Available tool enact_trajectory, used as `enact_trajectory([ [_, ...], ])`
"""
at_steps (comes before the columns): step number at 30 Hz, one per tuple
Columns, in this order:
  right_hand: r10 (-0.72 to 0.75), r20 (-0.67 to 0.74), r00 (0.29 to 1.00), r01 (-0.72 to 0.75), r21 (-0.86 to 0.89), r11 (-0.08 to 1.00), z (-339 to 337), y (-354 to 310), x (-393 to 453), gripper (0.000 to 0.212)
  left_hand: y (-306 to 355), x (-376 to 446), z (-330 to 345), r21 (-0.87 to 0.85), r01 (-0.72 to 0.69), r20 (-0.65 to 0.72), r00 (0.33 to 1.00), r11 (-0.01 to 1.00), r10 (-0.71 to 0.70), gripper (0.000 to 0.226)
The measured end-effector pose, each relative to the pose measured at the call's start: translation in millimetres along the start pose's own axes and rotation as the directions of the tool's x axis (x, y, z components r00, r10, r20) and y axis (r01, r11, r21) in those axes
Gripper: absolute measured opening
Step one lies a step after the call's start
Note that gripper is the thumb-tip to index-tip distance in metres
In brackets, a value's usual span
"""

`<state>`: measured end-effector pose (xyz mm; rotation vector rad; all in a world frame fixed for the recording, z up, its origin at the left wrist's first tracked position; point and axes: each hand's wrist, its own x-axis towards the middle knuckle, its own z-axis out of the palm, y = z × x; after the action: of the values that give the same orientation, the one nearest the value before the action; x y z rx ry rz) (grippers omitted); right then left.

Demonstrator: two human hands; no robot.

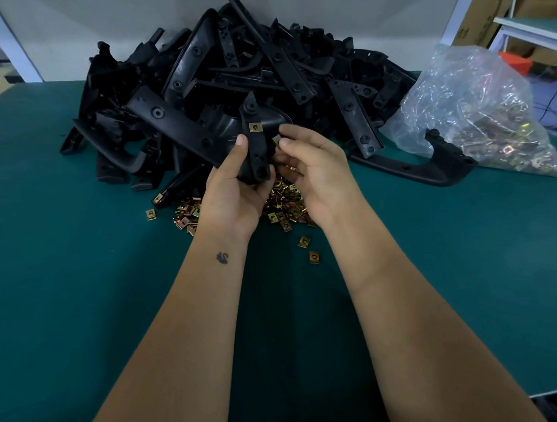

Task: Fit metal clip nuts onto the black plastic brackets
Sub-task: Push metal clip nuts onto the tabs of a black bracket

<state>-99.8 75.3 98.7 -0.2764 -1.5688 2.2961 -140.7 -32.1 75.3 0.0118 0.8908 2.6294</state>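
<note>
Place: factory assembly workshop
Evidence: green worktop [68, 281] heaped with brackets [234, 70]; beside them, bagged clip nuts [489, 124], cardboard cartons [497, 13] behind

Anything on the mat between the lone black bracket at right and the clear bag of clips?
Nothing: in the head view the lone black plastic bracket lies right against the clear plastic bag of metal clip nuts, its raised end overlapping the bag's front edge.

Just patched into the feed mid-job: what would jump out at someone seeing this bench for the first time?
The big heap of black plastic brackets at the back of the green table. In front of it, the left hand grips one bracket with a clip nut already fitted, while the right hand pinches another nut beside it, above loose nuts.
</note>
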Motion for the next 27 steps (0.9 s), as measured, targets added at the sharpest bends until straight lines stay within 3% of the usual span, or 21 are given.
enact_trajectory([
  [15,0.042,0.036,0.998,-0.045,0.069,0.997,-1.6,-1.2,0.5,0.015,6.3,-3.0,0.1,-0.045,0.078,0.088,0.993,0.996,-0.074,0.011],
  [27,0.015,0.074,0.997,-0.020,0.062,0.998,-0.3,0.1,-0.6,0.020,6.0,-2.1,-1.1,-0.083,0.107,0.164,0.982,0.991,-0.092,0.025],
])
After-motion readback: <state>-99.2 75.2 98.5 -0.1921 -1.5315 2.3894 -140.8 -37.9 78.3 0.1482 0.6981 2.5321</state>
